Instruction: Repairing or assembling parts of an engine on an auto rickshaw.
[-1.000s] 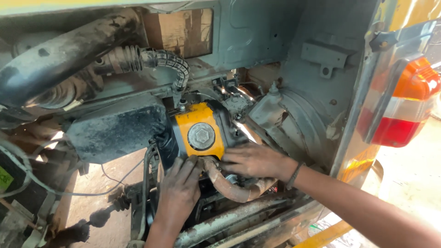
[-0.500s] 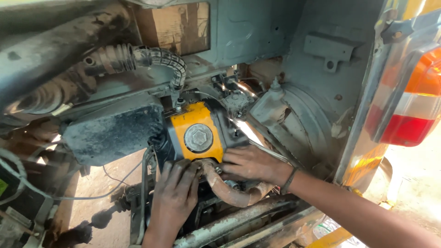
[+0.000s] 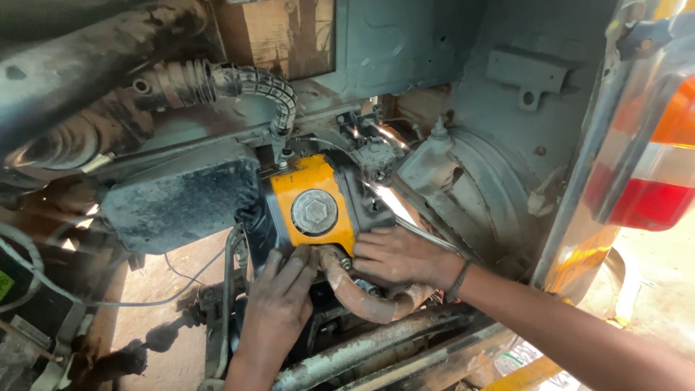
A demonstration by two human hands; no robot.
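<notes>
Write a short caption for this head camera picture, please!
Two bare hands, left hand and right hand, press on a rusty curved pipe below a yellow engine cover.

We're looking into the open rear of a small vehicle, a roadside repair spot or garage yard. A greasy engine block with a yellow housing [image 3: 311, 206] fills the middle, a ribbed hose [image 3: 260, 87] curls above it, a red tail lamp [image 3: 655, 166] sits at right, and bare sunlit ground [image 3: 170, 289] shows underneath.
</notes>
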